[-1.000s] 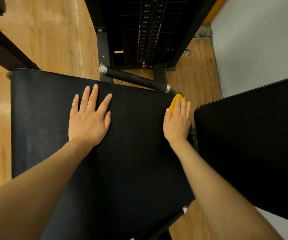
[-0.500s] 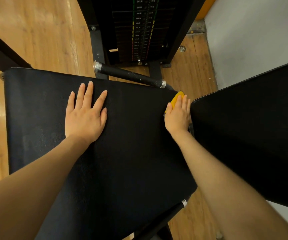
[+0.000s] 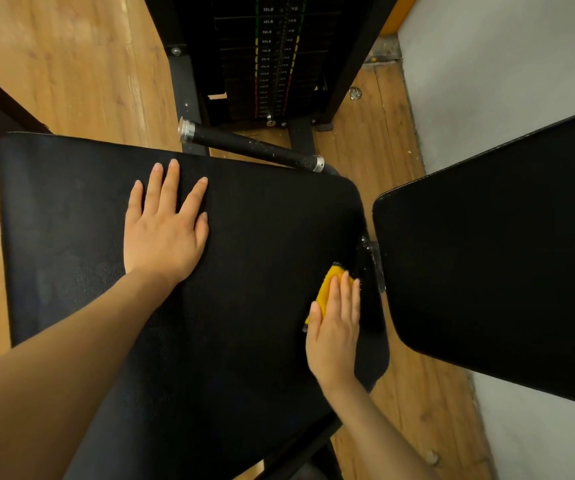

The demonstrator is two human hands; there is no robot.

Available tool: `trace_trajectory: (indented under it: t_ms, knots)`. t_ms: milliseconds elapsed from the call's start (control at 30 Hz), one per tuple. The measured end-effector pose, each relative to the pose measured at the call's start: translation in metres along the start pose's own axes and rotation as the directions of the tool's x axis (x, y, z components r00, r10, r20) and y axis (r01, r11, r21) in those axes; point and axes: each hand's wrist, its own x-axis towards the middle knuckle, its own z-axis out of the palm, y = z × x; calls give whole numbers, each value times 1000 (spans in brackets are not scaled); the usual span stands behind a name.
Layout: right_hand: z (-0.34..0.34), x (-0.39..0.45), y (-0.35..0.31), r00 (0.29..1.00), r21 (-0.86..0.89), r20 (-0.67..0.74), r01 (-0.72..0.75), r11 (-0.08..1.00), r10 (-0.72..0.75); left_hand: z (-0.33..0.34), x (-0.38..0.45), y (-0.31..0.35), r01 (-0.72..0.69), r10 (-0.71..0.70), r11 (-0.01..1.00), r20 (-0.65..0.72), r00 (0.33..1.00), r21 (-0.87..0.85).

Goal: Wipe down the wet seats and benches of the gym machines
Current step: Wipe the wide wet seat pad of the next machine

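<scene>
A big black seat pad [image 3: 244, 271] fills the middle of the frame. Its top looks bumpy and a bit shiny in spots.

The left hand [image 3: 165, 233] lies flat on the pad, left of the middle. Its fingers are straight and a little apart, and the palm rests on the pad.

The right hand [image 3: 336, 327] is at the pad's right edge, lower right of the middle. Its fingers are straight and close together, and they press down on a yellow cloth [image 3: 327, 289]. The cloth sits on the pad, mostly under the fingers, with its top end poking out just past the fingertips.

Just to the right of the cloth is a dark gap with a metal bracket [image 3: 374, 258]. Past that gap, another black pad [image 3: 504, 258] fills the right side of the frame.

Above the seat pad, a black handle bar [image 3: 251, 147] with silver ends lies slanted. Behind it, at the top of the frame, stands a weight stack [image 3: 272, 57] with number labels. The floor [image 3: 71, 64] is wood. A grey wall [image 3: 504, 64] is in the upper right.
</scene>
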Motion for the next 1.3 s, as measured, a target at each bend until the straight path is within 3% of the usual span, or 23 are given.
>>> trace_trajectory:
  t_ms: [200, 333, 533, 700, 900, 1067, 1200, 1300]
  knots:
    - [-24, 113, -15, 999, -154, 34, 44, 987, -39, 0, -1, 0, -3, 3, 1000, -3, 1000, 12]
    - [-35, 150, -21, 988, -293, 45, 153, 944, -146, 2, 0, 1, -4, 4, 1000, -11, 1000, 12]
    - [-20, 71, 18, 993, -179, -6, 116, 977, -119, 1, 0, 0, -4, 4, 1000, -9, 1000, 4]
    - [-10, -13, 54, 994, -87, 64, 96, 992, -90, 1, 0, 1, -6, 6, 1000, -23, 1000, -9]
    - [-22, 73, 23, 987, -46, 40, 157, 987, -155, 1, 0, 1, -8, 8, 1000, -25, 1000, -13]
    - [-33, 163, -13, 995, -34, 34, 92, 995, -91, 2, 0, 1, -11, 11, 1000, -35, 999, -11]
    - [-28, 136, -2, 996, -26, -20, 85, 996, -86, 1, -1, 1, -9, 8, 1000, -26, 1000, -7]
    - [-22, 94, 15, 998, 23, -67, -7, 1000, 8, 1, 0, 1, -10, 10, 1000, -20, 1000, -11]
